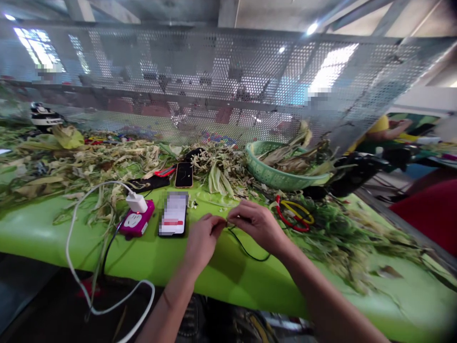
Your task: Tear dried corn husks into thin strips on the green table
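My left hand (202, 238) and my right hand (255, 224) meet over the lime-green table (43, 228), both pinched on a thin black cord (246, 250) that loops down toward the table's near edge. What the fingertips pinch between them is too small to make out. A phone with a lit screen (173, 213) lies just left of my left hand. Red and yellow-handled scissors (294, 214) lie just right of my right hand.
A magenta power strip (137, 221) with a white charger (136, 202) and white cable (76, 267) sits left of the phone. A second phone (184, 175) lies farther back. Dried leaves (89, 162) cover the table's rear. A green basket (282, 171) stands at the back right, before a perforated metal screen (214, 81).
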`<state>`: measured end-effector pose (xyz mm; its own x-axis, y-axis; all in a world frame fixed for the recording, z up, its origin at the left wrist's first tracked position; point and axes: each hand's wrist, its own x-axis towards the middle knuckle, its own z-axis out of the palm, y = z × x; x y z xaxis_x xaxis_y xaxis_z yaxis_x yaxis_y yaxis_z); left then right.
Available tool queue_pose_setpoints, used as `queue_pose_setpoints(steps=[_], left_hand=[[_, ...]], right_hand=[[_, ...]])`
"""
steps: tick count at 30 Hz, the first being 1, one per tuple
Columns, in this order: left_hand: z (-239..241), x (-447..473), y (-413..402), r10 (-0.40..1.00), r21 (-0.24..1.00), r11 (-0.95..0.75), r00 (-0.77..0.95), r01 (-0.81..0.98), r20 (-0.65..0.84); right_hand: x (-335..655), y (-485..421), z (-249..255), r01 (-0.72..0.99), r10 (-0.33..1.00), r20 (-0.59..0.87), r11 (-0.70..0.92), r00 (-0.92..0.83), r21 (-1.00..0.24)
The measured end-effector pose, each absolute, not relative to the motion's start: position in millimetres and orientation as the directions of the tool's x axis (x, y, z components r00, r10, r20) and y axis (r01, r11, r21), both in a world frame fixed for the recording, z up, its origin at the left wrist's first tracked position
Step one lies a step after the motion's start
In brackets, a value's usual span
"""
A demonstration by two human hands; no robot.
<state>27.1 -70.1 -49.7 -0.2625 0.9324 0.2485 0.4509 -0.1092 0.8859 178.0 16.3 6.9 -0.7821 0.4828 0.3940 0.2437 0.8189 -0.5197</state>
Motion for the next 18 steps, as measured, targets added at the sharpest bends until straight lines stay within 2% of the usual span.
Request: queue_pose_setpoints(steps=[2, 5, 7, 9, 11, 13, 15, 18], left_hand=[[-48, 30, -72, 0.947, 0.875, -0.163, -0.177, 0.456, 0.269], [-46, 30, -75, 0.954, 0.922, -0.230, -0.115, 0.311, 0.276], [-46, 28, -76, 0.962, 0.967, -0.221, -0.135, 0.128, 0.237], [-46, 26, -77, 0.970, 0.974, -0.175, -0.194, -0.144, 0.146], [-47, 24, -76, 0.967, 0.896, -0.145, -0.253, -0.420, 0.038], [-47, 23, -75, 0.953, 0.792, -0.155, -0.301, -0.590, -0.038], [-47, 22, -73, 0.930, 0.752, -0.188, -0.361, -0.632, -0.071], [-50, 19, -70, 0.870, 0.783, -0.255, -0.488, -0.567, -0.070]], right_hand=[[180, 22, 7, 0.267, 0.516, 0.398, 0.803, -0.758, -0.533], [180, 29, 1, 0.267, 0.585, 0.365, 0.726, -0.725, -0.633], [179, 32, -3, 0.241, 0.637, 0.312, 0.629, -0.705, -0.739], [178, 33, -5, 0.211, 0.670, 0.237, 0.516, -0.703, -0.830], [176, 32, -6, 0.199, 0.676, 0.162, 0.424, -0.718, -0.884], [174, 30, -6, 0.213, 0.662, 0.106, 0.382, -0.742, -0.899], [172, 26, -7, 0.243, 0.633, 0.060, 0.381, -0.772, -0.892], [171, 21, -8, 0.265, 0.566, 0.005, 0.394, -0.824, -0.880]])
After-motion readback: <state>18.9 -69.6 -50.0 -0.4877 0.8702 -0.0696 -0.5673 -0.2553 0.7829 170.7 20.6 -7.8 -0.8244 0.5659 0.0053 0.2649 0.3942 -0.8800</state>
